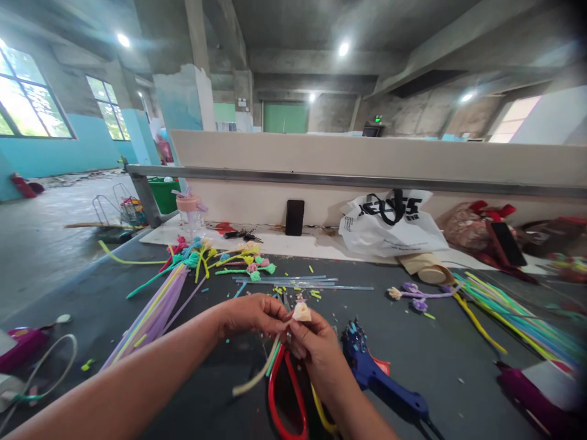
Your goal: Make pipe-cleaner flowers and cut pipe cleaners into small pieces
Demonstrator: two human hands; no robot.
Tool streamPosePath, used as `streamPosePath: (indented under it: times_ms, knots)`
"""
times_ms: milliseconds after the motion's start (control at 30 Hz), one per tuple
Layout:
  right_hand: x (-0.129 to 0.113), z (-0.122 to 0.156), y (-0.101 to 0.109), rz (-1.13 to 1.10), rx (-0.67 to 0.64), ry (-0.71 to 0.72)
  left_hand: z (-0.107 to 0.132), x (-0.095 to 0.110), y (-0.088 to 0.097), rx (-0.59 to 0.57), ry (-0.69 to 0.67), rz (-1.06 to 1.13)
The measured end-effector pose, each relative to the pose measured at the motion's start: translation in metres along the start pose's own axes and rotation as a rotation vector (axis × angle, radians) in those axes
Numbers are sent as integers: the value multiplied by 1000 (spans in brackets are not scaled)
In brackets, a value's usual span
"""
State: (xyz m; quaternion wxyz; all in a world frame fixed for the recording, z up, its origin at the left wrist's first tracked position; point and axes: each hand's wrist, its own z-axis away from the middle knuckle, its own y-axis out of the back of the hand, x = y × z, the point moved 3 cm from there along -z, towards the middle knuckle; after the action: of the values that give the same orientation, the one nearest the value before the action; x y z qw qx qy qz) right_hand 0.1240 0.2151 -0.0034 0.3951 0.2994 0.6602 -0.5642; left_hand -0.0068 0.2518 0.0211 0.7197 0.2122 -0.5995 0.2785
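My left hand (252,315) and my right hand (316,345) meet over the dark table (435,354), both with fingers pinched on a cream pipe-cleaner flower (301,312). Its pale stem (257,376) trails down to the left below the hands. Red-handled scissors (287,397) lie right under my hands, and a blue glue gun (371,370) lies just right of my right hand.
Finished pipe-cleaner flowers (229,260) and a bundle of pastel sticks (151,311) lie at left. More coloured sticks (513,315) fan out at right, with purple flowers (417,294). A white plastic bag (389,229), a dark phone (294,217) and a pink cup (190,211) stand at the back.
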Motion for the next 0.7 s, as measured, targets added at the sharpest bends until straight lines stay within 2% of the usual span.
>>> streamPosePath:
  times_ms: [100, 200, 267, 333, 433, 533, 700]
  knots:
    - [-3, -2, 4, -97, 54, 8, 7, 9, 8, 168, -27, -127]
    - [-2, -4, 8, -158, 118, -34, 24, 22, 14, 379, -13, -378]
    - [0, -4, 9, -157, 135, -62, 35, 27, 9, 461, 27, -543]
    - [3, -4, 9, -137, 147, -86, 45, 26, -3, 539, 85, -616]
    - [7, -1, 7, -94, 146, -97, 50, 14, -26, 705, 117, -602]
    - [9, 3, 7, -39, 147, -67, 47, -7, -41, 734, 64, -593]
    - [5, 5, 12, 26, 242, -1, 46, -38, -30, 828, 3, -834]
